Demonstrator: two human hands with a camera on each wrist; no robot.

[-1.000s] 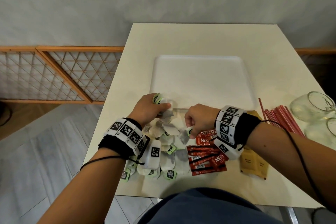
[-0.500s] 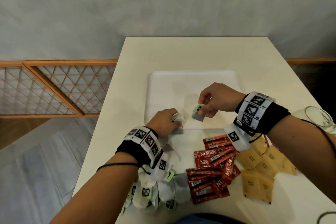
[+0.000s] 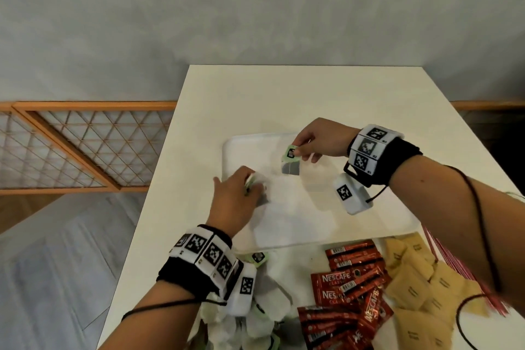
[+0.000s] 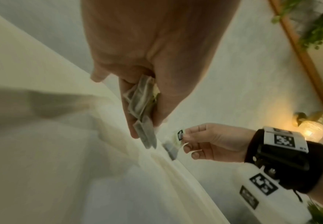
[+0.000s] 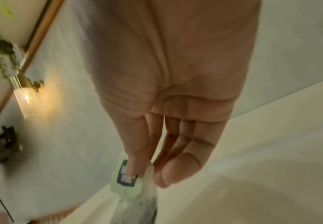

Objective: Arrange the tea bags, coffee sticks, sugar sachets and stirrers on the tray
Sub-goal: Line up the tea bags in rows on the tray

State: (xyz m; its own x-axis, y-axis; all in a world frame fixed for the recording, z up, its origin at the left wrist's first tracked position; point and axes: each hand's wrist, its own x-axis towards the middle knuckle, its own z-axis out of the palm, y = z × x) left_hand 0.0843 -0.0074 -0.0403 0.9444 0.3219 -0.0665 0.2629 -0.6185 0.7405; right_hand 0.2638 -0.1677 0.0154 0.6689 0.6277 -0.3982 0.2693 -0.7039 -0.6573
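A white tray (image 3: 369, 216) lies on the cream table (image 3: 312, 94). My right hand (image 3: 305, 148) is over the tray's far part and pinches a tea bag (image 3: 290, 169) by its green tag; the bag (image 5: 135, 206) hangs below the fingers. My left hand (image 3: 250, 189) is over the tray's left part and grips a small bunch of tea bags (image 4: 144, 115) between thumb and fingers. More tea bags (image 3: 264, 310) lie in a heap at the near table edge, red coffee sticks (image 3: 349, 293) beside them, then brown sugar sachets (image 3: 417, 284) and red stirrers (image 3: 466, 270).
A wooden lattice rail (image 3: 85, 148) runs along the wall left of the table. The table's far half beyond the tray is bare.
Both hands have lifted away from the heap of tea bags and moved forward over the tray, each carrying tea bags. The right hand has gone farthest.
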